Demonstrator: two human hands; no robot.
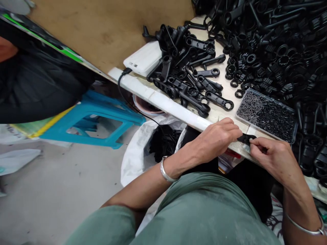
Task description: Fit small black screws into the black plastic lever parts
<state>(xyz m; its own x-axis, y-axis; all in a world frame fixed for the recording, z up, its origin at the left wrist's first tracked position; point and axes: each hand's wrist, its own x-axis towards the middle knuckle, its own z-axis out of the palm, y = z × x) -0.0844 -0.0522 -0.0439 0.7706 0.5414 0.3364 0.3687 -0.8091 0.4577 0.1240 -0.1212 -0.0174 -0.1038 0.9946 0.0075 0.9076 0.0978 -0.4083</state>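
Observation:
Over the table's front edge, my left hand [221, 136] is closed on one end of a black plastic arm-shaped part [245, 137]. My right hand [274, 154] is closed in a pinch at the part's other end; a tiny pale spot shows by the fingertips, too small to name. Just beyond the hands sits a clear plastic box [238, 114] filled with tiny dark pieces, grey on one side and black on the other. Similar black arm-shaped parts [219, 100] lie in a loose heap beyond my left hand.
A large pile of black rings and handles [270, 58] covers the back right. A white power bank [143, 59] with a black cable rests at the left. Below stand an open white sack [133, 160] of black parts and a blue stool [102, 115]. Another person sits at the left.

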